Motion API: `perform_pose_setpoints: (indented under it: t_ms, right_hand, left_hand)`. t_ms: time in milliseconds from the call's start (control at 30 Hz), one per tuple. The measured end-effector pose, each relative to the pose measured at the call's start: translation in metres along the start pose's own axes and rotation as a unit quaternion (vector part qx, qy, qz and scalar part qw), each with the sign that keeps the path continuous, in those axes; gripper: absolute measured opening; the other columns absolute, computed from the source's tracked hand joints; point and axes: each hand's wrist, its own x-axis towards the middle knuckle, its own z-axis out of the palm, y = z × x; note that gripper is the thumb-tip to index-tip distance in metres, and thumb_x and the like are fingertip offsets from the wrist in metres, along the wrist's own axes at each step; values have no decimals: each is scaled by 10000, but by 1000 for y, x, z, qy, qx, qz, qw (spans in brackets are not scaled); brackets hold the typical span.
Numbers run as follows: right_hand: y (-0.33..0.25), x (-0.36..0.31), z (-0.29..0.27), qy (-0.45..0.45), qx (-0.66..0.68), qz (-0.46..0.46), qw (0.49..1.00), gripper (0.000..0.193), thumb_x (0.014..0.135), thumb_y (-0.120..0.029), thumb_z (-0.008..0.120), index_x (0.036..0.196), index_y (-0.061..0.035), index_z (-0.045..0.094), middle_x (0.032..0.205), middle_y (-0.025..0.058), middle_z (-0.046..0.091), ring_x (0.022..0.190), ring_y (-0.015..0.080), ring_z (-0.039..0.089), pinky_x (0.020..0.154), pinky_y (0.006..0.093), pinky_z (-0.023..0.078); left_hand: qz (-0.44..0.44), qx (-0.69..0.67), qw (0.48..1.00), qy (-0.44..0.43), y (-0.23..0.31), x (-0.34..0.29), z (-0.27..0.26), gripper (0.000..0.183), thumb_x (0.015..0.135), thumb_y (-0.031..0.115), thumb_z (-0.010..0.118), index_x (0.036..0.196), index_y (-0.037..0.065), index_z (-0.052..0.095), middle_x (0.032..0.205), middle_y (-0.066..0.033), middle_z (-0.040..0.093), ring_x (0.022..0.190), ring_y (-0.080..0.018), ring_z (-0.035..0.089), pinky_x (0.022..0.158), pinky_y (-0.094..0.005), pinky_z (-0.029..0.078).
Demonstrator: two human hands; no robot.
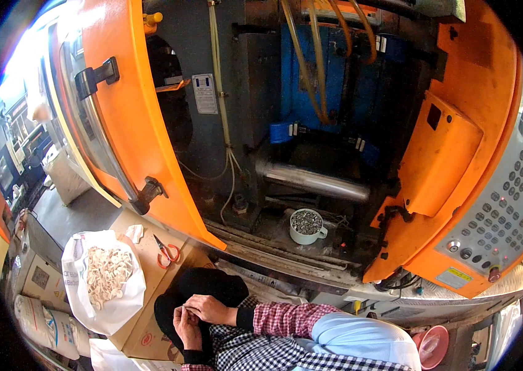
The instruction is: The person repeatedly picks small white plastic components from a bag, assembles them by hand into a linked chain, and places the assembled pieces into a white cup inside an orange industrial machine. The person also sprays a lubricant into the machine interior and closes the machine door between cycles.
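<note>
My left hand [188, 329] and my right hand [209, 308] meet over my lap, above black-clad knees. Their fingers are closed and pressed together at the tips. Whatever lies between them is too small to make out. To the left of my hands is a white plastic bag [75, 272], rolled open and full of small cream-coloured moulded pieces [108, 272]. Red-handled scissors [167, 252] lie on the cardboard [131, 328] beside the bag, apart from my hands. A small crumpled pale scrap [134, 232] sits near them.
Ahead stands an orange machine with its door [128, 117] slid aside. Inside are a shiny metal bar [317, 182], hanging hoses and a white mug [306, 237] of small metallic bits. A button panel [496, 210] is at right, with a pink bucket [423, 344] below.
</note>
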Motion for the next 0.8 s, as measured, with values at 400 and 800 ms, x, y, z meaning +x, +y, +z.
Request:
perform_pose_setpoints:
  t_ms: [400, 800]
  right_hand:
    - [-12, 12, -21, -63, -69, -54, 994, 253, 842, -120, 579, 1043, 33, 589, 1011, 151, 619, 889, 303, 604, 801, 347, 501]
    - [-76, 127, -245, 422, -75, -48, 902, 102, 821, -67, 605, 892, 1, 635, 775, 82, 639, 632, 157, 582, 568, 275, 471]
  left_hand:
    - [-52, -51, 996, 51, 12, -1, 5, 122, 938, 118, 479, 860, 38, 527, 704, -9, 520, 601, -66, 461, 535, -199, 369]
    - [-139, -6, 989, 52, 39, 7, 19, 118, 925, 142, 488, 865, 51, 530, 642, -13, 444, 549, -112, 433, 503, -245, 361]
